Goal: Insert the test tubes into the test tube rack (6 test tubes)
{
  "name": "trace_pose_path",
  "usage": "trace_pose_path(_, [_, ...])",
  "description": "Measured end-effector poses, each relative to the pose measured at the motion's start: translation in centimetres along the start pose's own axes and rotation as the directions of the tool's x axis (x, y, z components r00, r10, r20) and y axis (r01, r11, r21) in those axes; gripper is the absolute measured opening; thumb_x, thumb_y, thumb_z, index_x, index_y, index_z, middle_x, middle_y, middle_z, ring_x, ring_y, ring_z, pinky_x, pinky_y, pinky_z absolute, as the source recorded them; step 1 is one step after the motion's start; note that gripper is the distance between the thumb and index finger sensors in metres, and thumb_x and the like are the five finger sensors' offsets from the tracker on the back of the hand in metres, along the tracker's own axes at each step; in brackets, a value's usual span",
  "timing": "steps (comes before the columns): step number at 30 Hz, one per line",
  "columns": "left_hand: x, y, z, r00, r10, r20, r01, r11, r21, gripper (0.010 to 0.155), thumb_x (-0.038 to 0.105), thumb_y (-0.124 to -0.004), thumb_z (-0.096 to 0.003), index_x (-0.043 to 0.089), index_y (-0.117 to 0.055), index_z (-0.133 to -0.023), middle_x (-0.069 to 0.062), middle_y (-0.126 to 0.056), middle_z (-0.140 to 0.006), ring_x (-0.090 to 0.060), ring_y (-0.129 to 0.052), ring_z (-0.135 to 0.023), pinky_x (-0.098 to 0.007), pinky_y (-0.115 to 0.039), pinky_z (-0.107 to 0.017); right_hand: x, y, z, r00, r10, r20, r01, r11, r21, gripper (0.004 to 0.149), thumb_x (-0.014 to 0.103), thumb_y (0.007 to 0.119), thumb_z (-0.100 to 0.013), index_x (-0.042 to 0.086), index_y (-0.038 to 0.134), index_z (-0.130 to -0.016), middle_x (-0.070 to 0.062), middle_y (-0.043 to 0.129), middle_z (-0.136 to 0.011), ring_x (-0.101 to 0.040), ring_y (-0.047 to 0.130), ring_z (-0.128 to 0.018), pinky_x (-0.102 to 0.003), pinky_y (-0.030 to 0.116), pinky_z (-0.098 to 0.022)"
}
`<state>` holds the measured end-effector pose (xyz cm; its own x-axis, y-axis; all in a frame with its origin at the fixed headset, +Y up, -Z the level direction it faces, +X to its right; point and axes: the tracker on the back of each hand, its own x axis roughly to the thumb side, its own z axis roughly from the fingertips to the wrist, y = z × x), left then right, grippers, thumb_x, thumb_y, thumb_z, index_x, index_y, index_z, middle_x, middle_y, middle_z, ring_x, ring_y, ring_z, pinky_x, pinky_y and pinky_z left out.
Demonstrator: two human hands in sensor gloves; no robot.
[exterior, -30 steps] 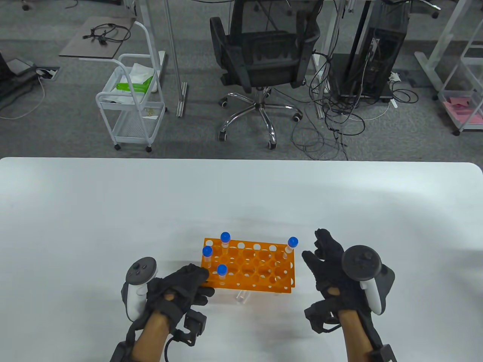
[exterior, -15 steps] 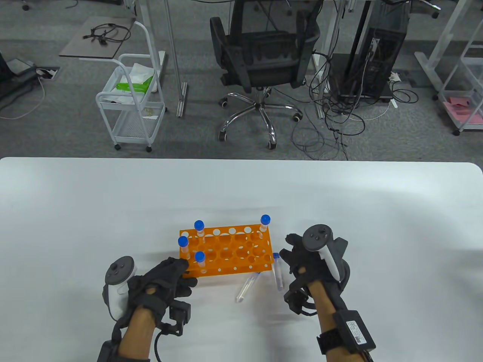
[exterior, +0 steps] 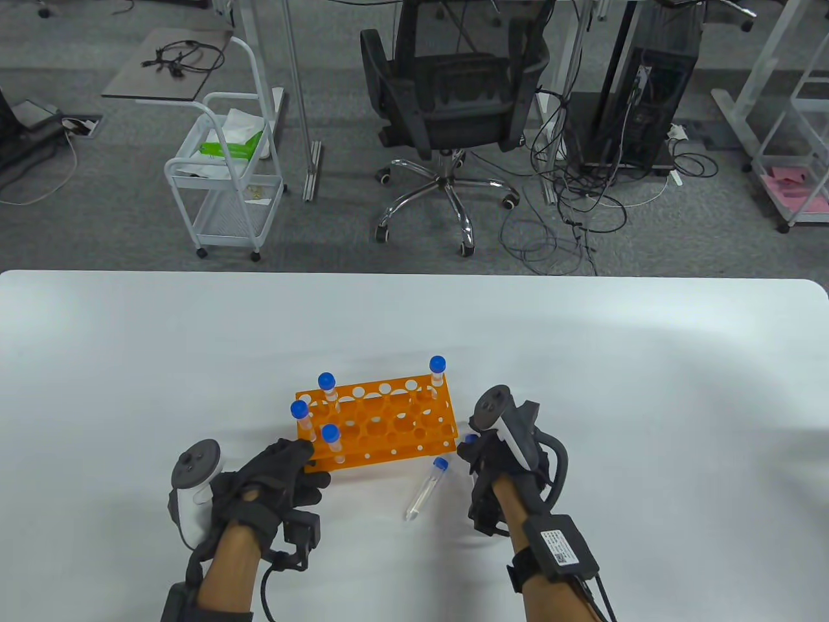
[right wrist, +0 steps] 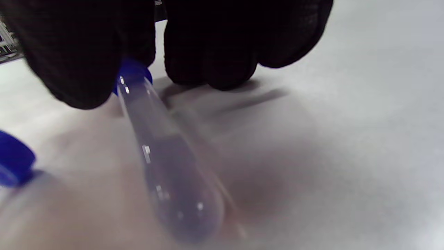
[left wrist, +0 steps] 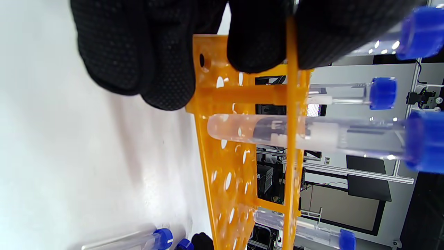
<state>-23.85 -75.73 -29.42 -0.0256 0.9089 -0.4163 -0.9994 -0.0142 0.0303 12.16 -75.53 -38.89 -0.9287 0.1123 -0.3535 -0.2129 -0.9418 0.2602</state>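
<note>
The orange test tube rack (exterior: 382,424) stands on the white table with several blue-capped tubes upright in it, three at its left end (exterior: 326,382) and one at the far right corner (exterior: 438,365). My left hand (exterior: 309,463) grips the rack's near left corner; in the left wrist view my fingers (left wrist: 166,62) clamp its end plate (left wrist: 222,114). My right hand (exterior: 470,448) pinches the blue cap end of a clear test tube (right wrist: 166,156) low over the table. A second loose tube (exterior: 424,491) lies just left of my right hand.
The white table (exterior: 583,363) extends far on all sides. Beyond its far edge are an office chair (exterior: 447,97), a white cart (exterior: 227,181) and floor cables. The loose tube's cap also shows in the right wrist view (right wrist: 14,163).
My left hand slid the rack left and away, uncovering two loose tubes. My right hand dropped left onto one tube and took hold of its cap end.
</note>
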Motion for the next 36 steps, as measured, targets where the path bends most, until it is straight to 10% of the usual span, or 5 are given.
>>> trace_pose_path(36, [-0.2,-0.7,0.3,1.0,-0.027,0.009,0.027,1.0,-0.015,0.042,0.049,-0.078,-0.0434,0.018,-0.084,-0.071,-0.024,-0.082,-0.092,-0.032,-0.099,-0.069,-0.043,-0.091,-0.043,-5.2,-6.7,6.3,0.815,-0.482,0.322,0.518,0.855,-0.029,0.06,0.041,0.093,-0.039,0.033,0.066,-0.093,0.007,0.082,-0.091,-0.021,0.094,-0.072,-0.04,0.083,-0.049])
